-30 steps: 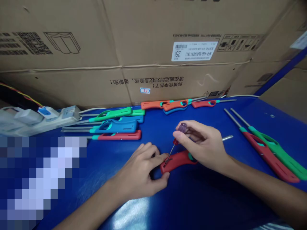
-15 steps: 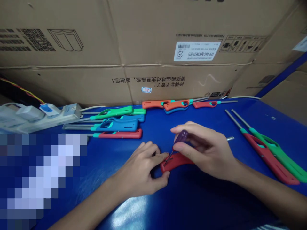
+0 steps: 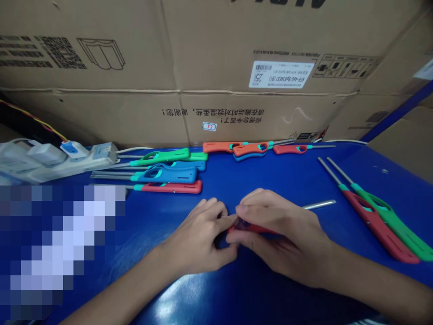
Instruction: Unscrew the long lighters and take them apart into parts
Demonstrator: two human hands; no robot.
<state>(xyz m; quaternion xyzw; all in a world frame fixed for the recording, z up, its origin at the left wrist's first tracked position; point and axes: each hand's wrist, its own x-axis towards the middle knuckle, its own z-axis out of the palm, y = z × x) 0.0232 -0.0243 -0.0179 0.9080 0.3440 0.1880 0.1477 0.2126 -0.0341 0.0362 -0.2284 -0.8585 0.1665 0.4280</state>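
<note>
A red long-necked lighter [image 3: 262, 229] lies on the blue table between my hands, its metal tube showing beyond my right hand. My left hand [image 3: 203, 237] grips the lighter's handle end between thumb and forefinger. Closed over that same end, my right hand [image 3: 287, 234] pinches a small screwdriver by its dark purple handle [image 3: 241, 223]. The screwdriver's shaft and tip are hidden by the fingers, so I cannot see exactly where the tip meets the lighter. Much of the lighter's body is covered by my right hand.
To the right lie a red lighter [image 3: 382, 223] and a green lighter [image 3: 399, 221]. Several green, blue and red lighters [image 3: 172, 187] are grouped at left, near a white power strip [image 3: 101, 155]. More lighters [image 3: 221, 147] lie along the cardboard [image 3: 216, 104] at the back.
My right hand has moved down and left, bringing the screwdriver handle low over the lighter's end. More of the metal tube shows. My left hand keeps its grip.
</note>
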